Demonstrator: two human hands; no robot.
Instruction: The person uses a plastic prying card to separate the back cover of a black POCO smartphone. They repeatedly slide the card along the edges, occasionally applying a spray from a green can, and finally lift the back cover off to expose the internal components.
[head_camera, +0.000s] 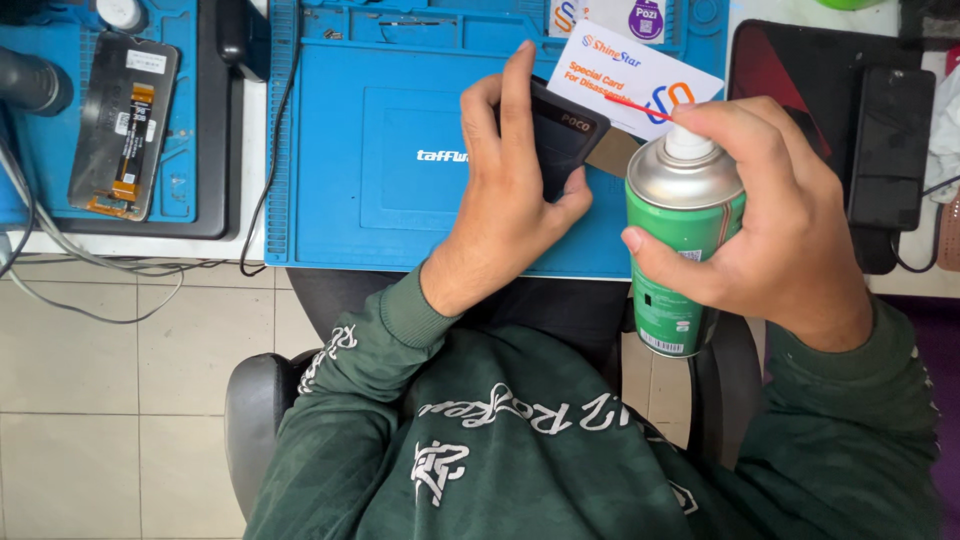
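Far left: phone screen panel lies flat on a small blue mat, cables hang off the counter edge below it. A dark hose end is cut off by the left frame edge.

Centre: big blue work mat, its near edge flush with the counter edge. Open mat left of the left hand; tiled floor free below.

Left hand grasps a black phone, fingers along its left edge, thumb at its lower right corner. Phone is tilted, held just above the mat; its lower part is hidden behind the hand.

White card sits behind the phone's top corner; can't tell if it touches or what carries it.

Right hand is clenched round a green spray can, forefinger over the white nozzle. Thin red straw points up-left toward the phone's upper edge; tip is too fine to place. Can base hangs past the counter edge, over the lap.

Far right: black block on a dark pad, partly cut off by the frame.
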